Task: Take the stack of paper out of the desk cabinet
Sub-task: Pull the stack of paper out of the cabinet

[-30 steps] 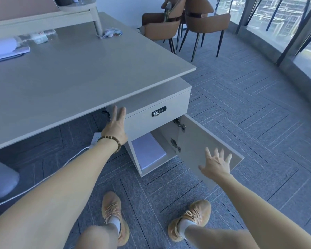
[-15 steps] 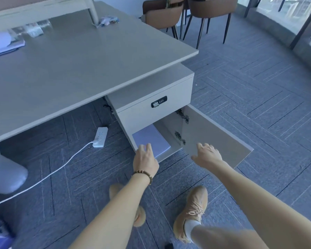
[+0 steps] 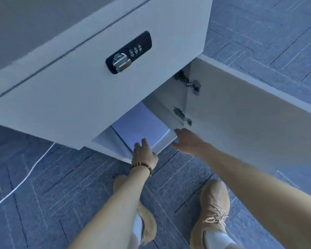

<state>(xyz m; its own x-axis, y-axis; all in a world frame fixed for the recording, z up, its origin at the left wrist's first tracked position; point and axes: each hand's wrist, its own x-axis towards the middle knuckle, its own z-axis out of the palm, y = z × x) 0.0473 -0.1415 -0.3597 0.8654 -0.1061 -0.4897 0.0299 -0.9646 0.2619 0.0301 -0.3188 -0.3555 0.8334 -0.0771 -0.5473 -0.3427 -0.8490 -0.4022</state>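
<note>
The stack of paper (image 3: 142, 125) is white and lies flat on the floor of the open desk cabinet (image 3: 104, 139), under the locked drawer. My left hand (image 3: 144, 154), with a bead bracelet at the wrist, grips the stack's front edge, fingers on top. My right hand (image 3: 188, 141) is at the stack's front right corner, thumb above and fingers spread by the edge, touching it. The back of the stack is hidden under the drawer.
The cabinet door (image 3: 241, 119) stands swung open to the right, close beside my right arm. A combination lock (image 3: 128, 52) sits on the drawer front above. My two tan shoes (image 3: 215, 207) stand on grey carpet; a white cable (image 3: 16, 189) runs at the left.
I have bent down much closer to the cabinet. Both hands moved forward from in front of the opening onto the paper stack's front edge.
</note>
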